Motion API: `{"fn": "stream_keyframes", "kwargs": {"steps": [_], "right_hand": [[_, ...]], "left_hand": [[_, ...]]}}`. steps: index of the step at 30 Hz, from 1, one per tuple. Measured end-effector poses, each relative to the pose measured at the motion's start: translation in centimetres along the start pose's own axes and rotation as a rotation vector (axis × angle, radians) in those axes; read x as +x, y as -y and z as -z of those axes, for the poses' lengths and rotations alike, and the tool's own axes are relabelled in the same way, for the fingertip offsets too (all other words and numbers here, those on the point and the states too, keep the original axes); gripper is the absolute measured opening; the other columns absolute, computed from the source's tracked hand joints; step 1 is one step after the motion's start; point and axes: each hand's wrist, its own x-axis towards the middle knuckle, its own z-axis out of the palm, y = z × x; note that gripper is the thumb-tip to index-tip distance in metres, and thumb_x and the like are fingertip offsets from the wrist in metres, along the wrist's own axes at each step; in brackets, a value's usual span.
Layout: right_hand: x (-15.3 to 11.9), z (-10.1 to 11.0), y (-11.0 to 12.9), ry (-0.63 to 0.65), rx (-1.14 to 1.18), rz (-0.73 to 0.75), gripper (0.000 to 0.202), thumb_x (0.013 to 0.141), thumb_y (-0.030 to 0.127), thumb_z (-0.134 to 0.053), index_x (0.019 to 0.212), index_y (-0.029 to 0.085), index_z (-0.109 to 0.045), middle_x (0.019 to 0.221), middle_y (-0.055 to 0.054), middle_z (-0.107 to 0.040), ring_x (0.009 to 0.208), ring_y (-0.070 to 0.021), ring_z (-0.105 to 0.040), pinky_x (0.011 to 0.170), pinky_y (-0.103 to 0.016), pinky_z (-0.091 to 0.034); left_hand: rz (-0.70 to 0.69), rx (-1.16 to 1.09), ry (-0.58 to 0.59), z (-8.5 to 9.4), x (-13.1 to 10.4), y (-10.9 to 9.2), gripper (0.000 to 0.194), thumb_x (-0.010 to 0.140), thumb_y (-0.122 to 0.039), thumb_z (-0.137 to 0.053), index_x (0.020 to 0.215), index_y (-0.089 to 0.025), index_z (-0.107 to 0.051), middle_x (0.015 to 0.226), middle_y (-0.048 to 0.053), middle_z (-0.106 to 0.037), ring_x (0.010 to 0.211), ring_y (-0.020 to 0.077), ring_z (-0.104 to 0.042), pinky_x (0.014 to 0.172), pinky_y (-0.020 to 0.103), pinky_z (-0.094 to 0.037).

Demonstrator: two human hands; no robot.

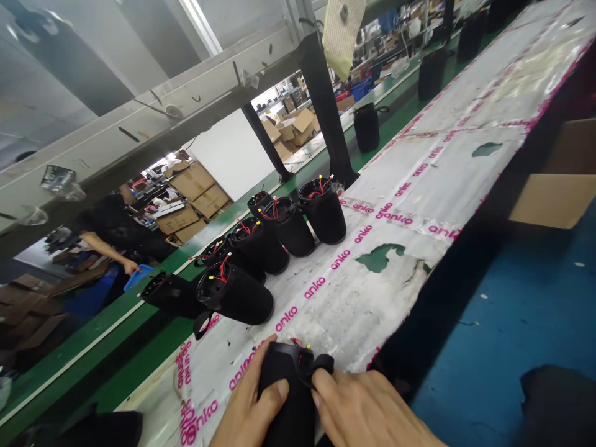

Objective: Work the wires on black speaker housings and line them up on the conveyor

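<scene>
A black cylindrical housing (284,397) with a dark rim and a few red wires at its top is at the bottom centre. My left hand (254,403) is wrapped round its left side, thumb across the front. At the upper right of the housing, my right hand (354,403) has its fingers closed on a black strap loop (323,363). Beyond it, several similar black cylinders (246,301) stand on the covered bench with open tops and red wires sticking out.
The bench cover (344,298) is white with pink print and torn. A green conveyor (107,335) runs along its far side, carrying more black cylinders (367,127). A metal post (326,112) rises beside it. Another person's hand (130,267) touches a blue bin at left.
</scene>
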Motion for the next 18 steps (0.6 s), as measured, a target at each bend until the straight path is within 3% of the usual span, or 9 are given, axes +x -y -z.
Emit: {"fn": "stream_keyframes", "kwargs": {"steps": [5,9,13,18], "right_hand": [[0.0,-1.2,-0.1,-0.351,-0.056,0.003,0.015,0.081,0.012,-0.041,0.092,0.022,-0.04,0.059,0.004,-0.057,0.043,-0.0163,-0.052,0.049,-0.035,-0.024],[-0.1,-1.2,0.2,-0.293,-0.063,-0.008,0.015,0.08,0.011,-0.038,0.089,0.023,-0.04,0.056,0.004,-0.053,0.04,-0.0164,-0.047,0.049,-0.036,-0.024],[-0.1,-1.3,0.9,-0.32,-0.146,-0.09,0.018,0.075,0.011,-0.039,0.088,0.024,-0.039,0.054,0.003,-0.052,0.038,-0.0175,-0.046,0.049,-0.036,-0.024],[0.4,-1.1,1.0,-0.158,-0.149,-0.101,0.024,0.068,0.009,-0.046,0.087,0.024,-0.039,0.052,0.002,-0.055,0.035,-0.0178,-0.049,0.044,-0.036,-0.021]], "left_hand": [[-0.066,0.023,0.082,0.2,1.1,0.2,0.093,0.067,-0.066,-0.065,0.144,-0.022,-0.038,0.149,0.011,-0.047,0.137,0.0359,-0.042,0.119,0.053,-0.023],[-0.088,0.064,0.059,0.2,1.2,0.1,0.092,0.065,-0.067,-0.066,0.142,-0.023,-0.042,0.144,0.01,-0.052,0.134,0.0362,-0.045,0.117,0.052,-0.026],[-0.09,0.099,0.025,0.1,1.1,0.3,0.092,0.066,-0.066,-0.064,0.143,-0.022,-0.041,0.146,0.011,-0.05,0.136,0.0348,-0.043,0.117,0.051,-0.025],[-0.097,0.186,-0.002,0.1,1.2,0.6,0.092,0.066,-0.062,-0.062,0.143,-0.017,-0.04,0.149,0.013,-0.046,0.138,0.0341,-0.04,0.117,0.049,-0.026]]}}
